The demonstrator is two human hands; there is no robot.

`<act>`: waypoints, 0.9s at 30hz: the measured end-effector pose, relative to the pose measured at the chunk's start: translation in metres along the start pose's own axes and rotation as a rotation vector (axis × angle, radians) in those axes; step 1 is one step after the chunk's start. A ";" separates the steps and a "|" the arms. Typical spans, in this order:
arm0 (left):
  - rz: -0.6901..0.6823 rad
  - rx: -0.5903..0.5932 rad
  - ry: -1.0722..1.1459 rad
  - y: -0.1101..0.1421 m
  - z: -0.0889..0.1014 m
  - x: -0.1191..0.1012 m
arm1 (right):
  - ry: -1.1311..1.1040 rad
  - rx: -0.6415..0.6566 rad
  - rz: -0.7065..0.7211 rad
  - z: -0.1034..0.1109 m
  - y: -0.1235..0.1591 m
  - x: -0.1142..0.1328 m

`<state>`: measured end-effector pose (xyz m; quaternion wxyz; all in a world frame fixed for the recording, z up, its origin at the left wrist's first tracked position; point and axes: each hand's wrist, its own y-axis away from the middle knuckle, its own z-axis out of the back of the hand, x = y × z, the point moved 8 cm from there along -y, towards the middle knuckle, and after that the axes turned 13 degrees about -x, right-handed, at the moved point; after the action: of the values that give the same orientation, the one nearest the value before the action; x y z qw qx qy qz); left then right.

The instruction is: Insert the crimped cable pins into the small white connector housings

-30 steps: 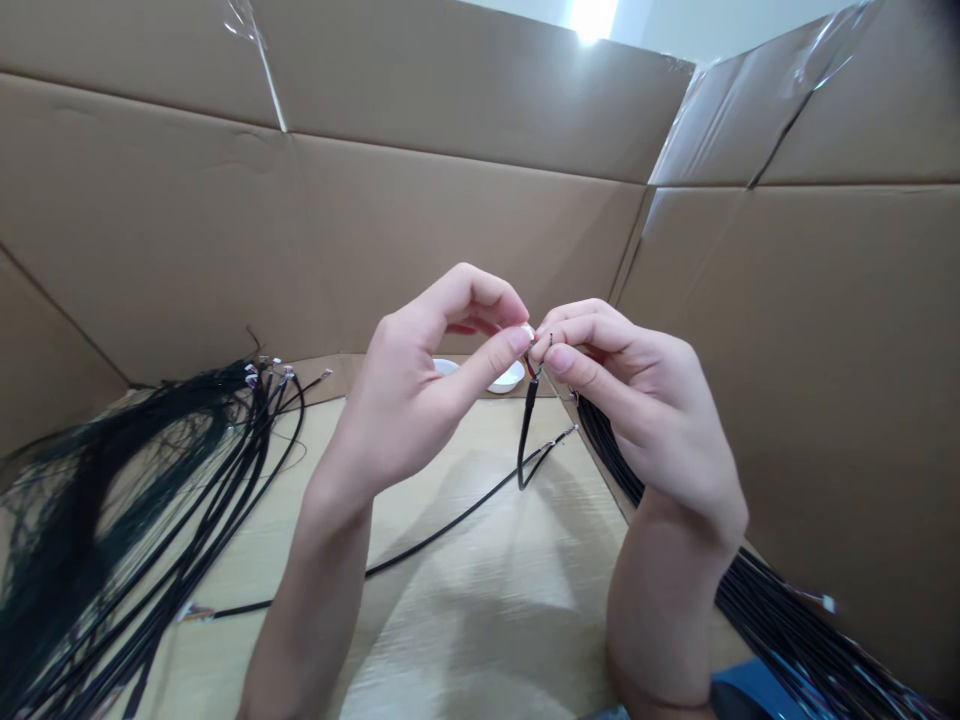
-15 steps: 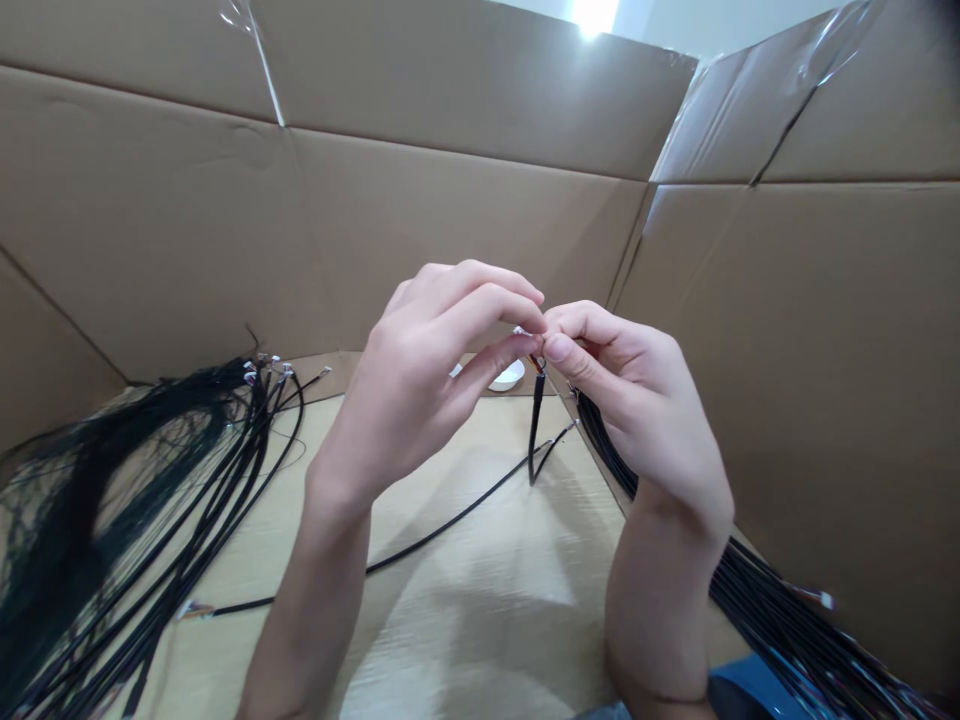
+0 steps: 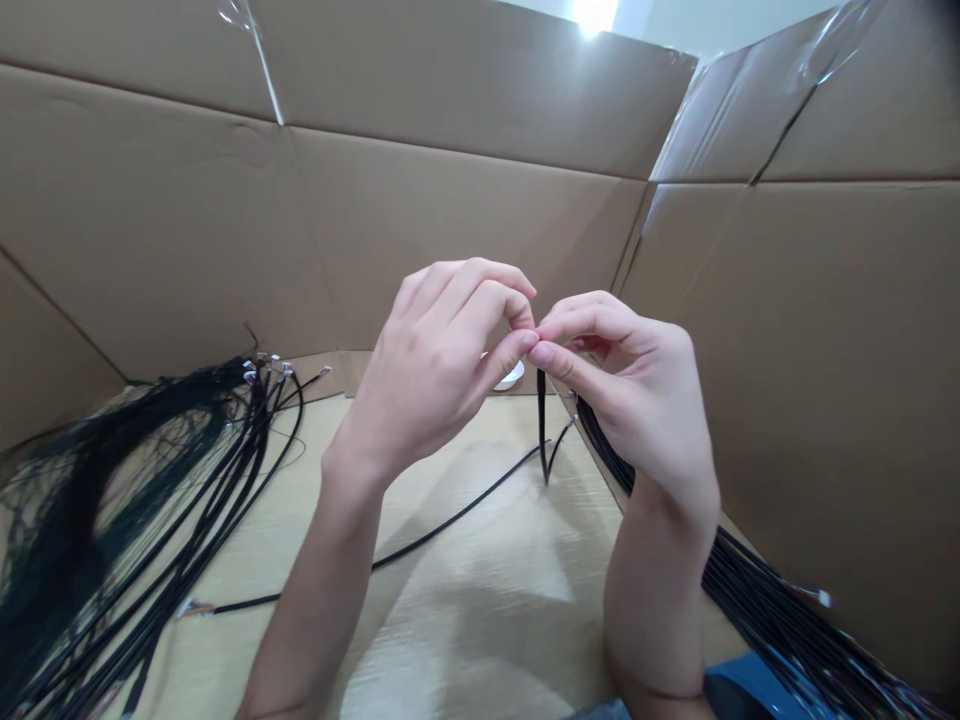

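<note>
1. Since 0.5 s ago: bare L hand [image 3: 435, 365] has curled its fingers more, bare R hand [image 3: 637, 375] has shifted slightly L, slim black round cable [image 3: 541, 420] hangs straighter, its coloured wires now hidden.
2. Tall brown cardboard walls [image 3: 465, 200]: far, L & R sides.
3. Pale wood-look table [image 3: 480, 620]: below hands.
4. L side: tangled thin dark strands [image 3: 82, 510] next to loose black cables w/ small white plugs [image 3: 244, 470].
5. R side: dense bundle of black cables [image 3: 772, 590], running far to near along R wall.
6. Hands: mid-scene, fingertips meeting; each thumb + forefinger pinched tog. on cable's top end, exact contact pts hidden.
7. Cable: under fingertips, above table, bent at bottom. Black length of cable [image 3: 450, 524] lies diag., near L to far mid; can't tell if same one.
8. Small white round dish [image 3: 511, 376]: far mid, partly behind L thumb.
</note>
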<state>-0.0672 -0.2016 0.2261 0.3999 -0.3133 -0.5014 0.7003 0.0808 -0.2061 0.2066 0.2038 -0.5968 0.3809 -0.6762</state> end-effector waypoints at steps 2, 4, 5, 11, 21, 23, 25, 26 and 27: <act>0.013 -0.003 0.034 0.000 0.000 0.002 | -0.004 -0.017 0.021 0.000 0.000 0.001; 0.039 -0.006 0.065 0.001 0.001 0.004 | -0.001 -0.024 0.026 0.001 0.000 0.002; 0.060 -0.006 0.081 0.001 0.001 0.005 | -0.003 -0.019 0.018 0.001 0.000 0.002; 0.207 -0.067 0.250 0.000 0.010 0.009 | -0.183 0.127 -0.176 -0.005 0.002 -0.005; 0.384 0.032 0.358 0.003 0.009 0.009 | -0.202 0.181 -0.228 -0.006 0.001 -0.010; 0.410 0.056 0.381 0.003 0.007 0.008 | -0.189 0.183 -0.229 -0.007 0.001 -0.010; 0.456 0.078 0.406 0.004 0.003 0.010 | -0.180 0.181 -0.218 -0.007 0.001 -0.008; 0.489 0.085 0.429 0.005 0.001 0.013 | -0.167 0.175 -0.204 -0.007 0.002 -0.006; 0.527 0.093 0.462 0.006 -0.001 0.015 | -0.149 0.160 -0.180 -0.006 0.002 -0.004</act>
<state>-0.0749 -0.1887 0.2195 0.3223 -0.5636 -0.2673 0.7120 0.0760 -0.2025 0.2023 0.2168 -0.6589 0.2544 -0.6739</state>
